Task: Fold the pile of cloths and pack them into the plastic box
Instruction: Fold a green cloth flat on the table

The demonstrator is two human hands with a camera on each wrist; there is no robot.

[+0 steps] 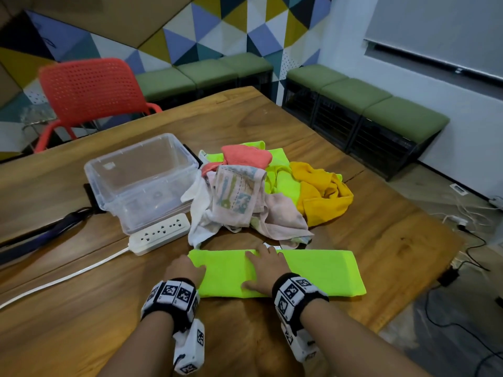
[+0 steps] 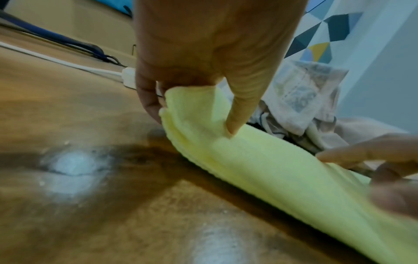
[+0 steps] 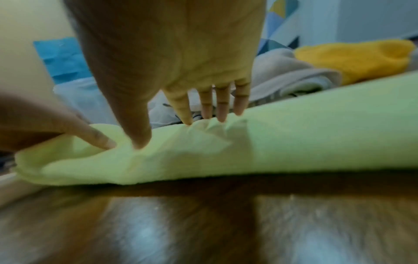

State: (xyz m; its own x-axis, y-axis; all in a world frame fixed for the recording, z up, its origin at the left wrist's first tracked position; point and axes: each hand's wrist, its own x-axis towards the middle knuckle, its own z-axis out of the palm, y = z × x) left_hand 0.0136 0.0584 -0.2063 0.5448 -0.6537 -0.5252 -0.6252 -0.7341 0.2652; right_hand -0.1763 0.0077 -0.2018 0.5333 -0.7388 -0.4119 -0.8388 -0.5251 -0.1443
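Left hand (image 1: 185, 270) pinches the neon-green towel's (image 1: 313, 270) end for folding while the flat-fingered right hand (image 1: 265, 270) anchors its middle.

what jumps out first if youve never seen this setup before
The neon green cloth grabs the eye first: a long folded strip at the near edge of the wooden table, with the left hand pinching its left end and the right hand pressing flat on its middle. Behind it sits a jumbled pile of cloths, and to the pile's left a clear plastic box with no cloth in it.
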